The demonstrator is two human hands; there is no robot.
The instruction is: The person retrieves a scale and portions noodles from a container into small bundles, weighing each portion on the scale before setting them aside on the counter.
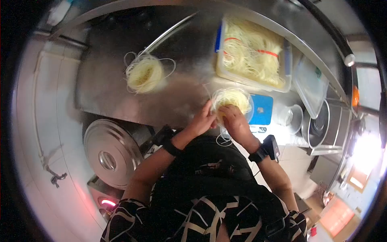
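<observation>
A heap of thin pale noodles (231,98) fills a clear round bowl (250,105) in front of my body. My right hand (235,121) presses into the near side of the heap, its fingers bent around strands. At the bowl's left edge my left hand (204,120) is closed, with noodle strands at its fingertips; part of its grip is hidden. Loose strands hang over the counter edge below the hands. Beside the bowl lies a flat blue plate (262,109), which looks like a kitchen scale. A round noodle nest (145,74) rests farther left on the metal counter (109,88).
A plastic tub (254,82) of noodle bundles tied with red bands stands behind the bowl. To its right are a clear lid (312,84), clear plastic bowls (296,119) and a metal pot (318,127). A large lidded pot (111,153) stands at lower left.
</observation>
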